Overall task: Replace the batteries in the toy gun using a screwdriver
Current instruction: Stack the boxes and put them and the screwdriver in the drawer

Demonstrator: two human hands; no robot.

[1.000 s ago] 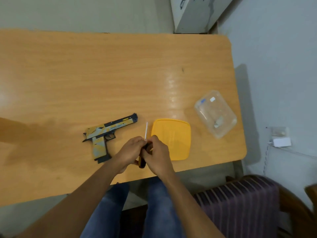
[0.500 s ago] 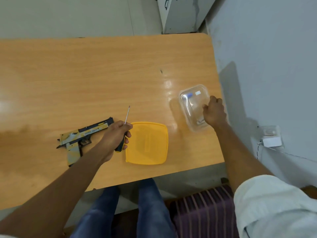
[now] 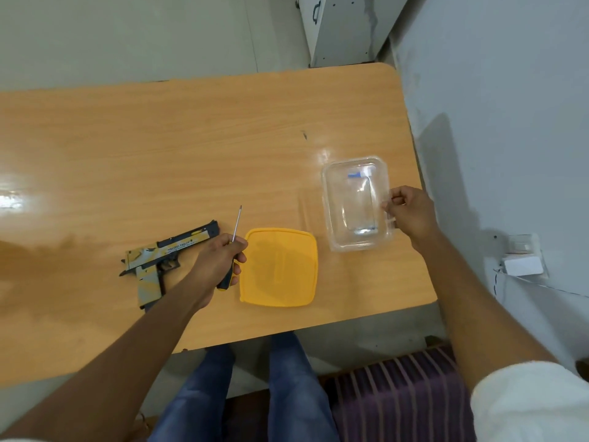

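A yellow, grey and black toy gun [image 3: 165, 256] lies on its side on the wooden table [image 3: 191, 148], barrel pointing up-right. My left hand [image 3: 220, 260] grips the black handle of a screwdriver [image 3: 236, 223], its thin shaft pointing away from me, just right of the gun. A clear plastic container [image 3: 353, 202] sits at the table's right side. My right hand [image 3: 411, 212] pinches its right rim. Something small lies inside the container; I cannot tell what.
A yellow lid [image 3: 280, 267] lies flat between my hands near the front edge. A grey cabinet [image 3: 347, 27] stands beyond the table's far right corner. A white wall [image 3: 510, 122] runs along the right, with a white adapter [image 3: 522, 264]. A striped purple seat [image 3: 398, 400] is below right.
Both hands held the screwdriver a second ago. My right hand let go and moved right to the clear container, then shifted to its right rim. The left hand keeps the screwdriver.
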